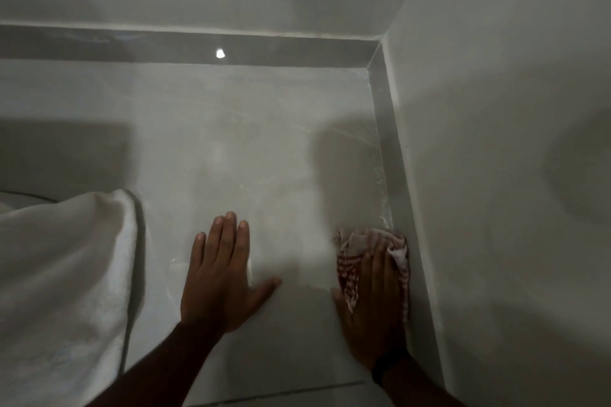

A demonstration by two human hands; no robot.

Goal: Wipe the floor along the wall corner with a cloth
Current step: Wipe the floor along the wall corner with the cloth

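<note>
A red-and-white checked cloth (355, 249) lies bunched on the pale floor (251, 149), pressed up against the grey skirting (386, 129) of the right wall. My right hand (375, 311) lies flat on top of the cloth and grips it, fingers pointing toward the far corner (375, 54). Wet streaks shine along the skirting ahead of the cloth. My left hand (220, 277) rests palm down on the floor to the left, fingers spread, holding nothing.
White fabric (62, 274) hangs down at the left, over the floor. The far wall's skirting (165, 46) runs across the top with a bright light reflection on it. The right wall (512, 142) rises close beside my right hand.
</note>
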